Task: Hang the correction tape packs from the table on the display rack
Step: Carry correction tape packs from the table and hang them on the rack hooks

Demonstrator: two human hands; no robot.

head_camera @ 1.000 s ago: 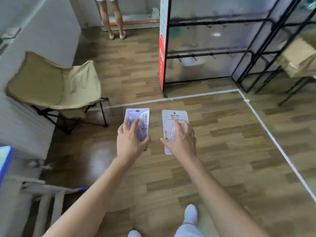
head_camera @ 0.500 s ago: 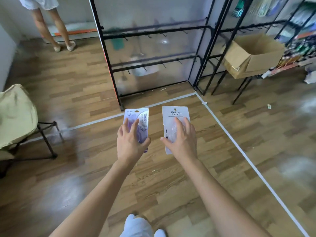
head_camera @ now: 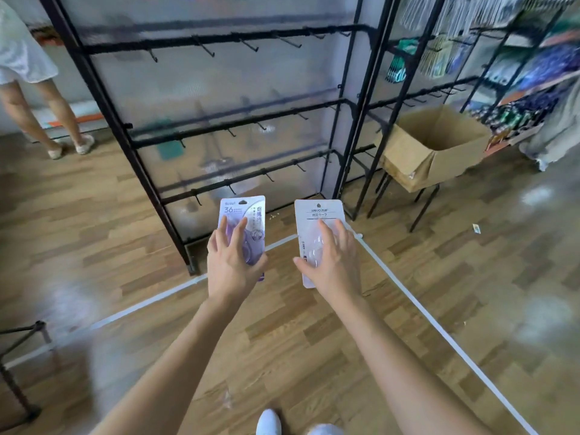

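Note:
My left hand [head_camera: 233, 262] grips a purple correction tape pack [head_camera: 246, 215] upright in front of me, fingers on its face and thumb at its right edge. My right hand [head_camera: 332, 262] holds a white correction tape pack [head_camera: 317, 215] the same way. Both packs show a hang hole at the top. The black display rack [head_camera: 219, 127] stands straight ahead, its rows of bare hooks in front of a translucent back panel. The packs are level with its lowest bar and apart from it.
An open cardboard box [head_camera: 433, 149] sits on a black stand right of the rack. More racks with hanging goods [head_camera: 439, 58] fill the far right. A person's legs [head_camera: 47, 120] stand at the left. White tape lines [head_camera: 439, 328] cross the wooden floor.
The view has swung right and come closer to the rack, which now fills the upper frame. The folding chair has left the view. Both hands keep their hold on the packs.

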